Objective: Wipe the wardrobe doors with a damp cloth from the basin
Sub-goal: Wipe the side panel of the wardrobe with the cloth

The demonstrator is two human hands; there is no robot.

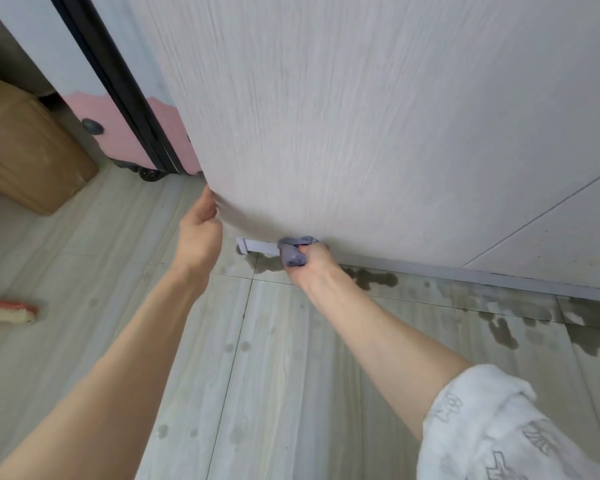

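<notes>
A pale wood-grain wardrobe door [343,116] fills the upper middle of the view, swung open toward me. My left hand [200,230] holds its lower left corner edge, fingers hidden behind the panel. My right hand [312,268] grips a bunched grey-blue cloth [293,252] and presses it against the door's bottom edge. A second door panel [568,230] lies to the right. The basin is out of view.
Wet patches [499,327] darken the tiled floor along the white plinth [465,271]. A pink suitcase [142,133] stands behind the door at the left, beside a cardboard box [25,150]. A red-backed brush [7,310] lies on the floor at far left.
</notes>
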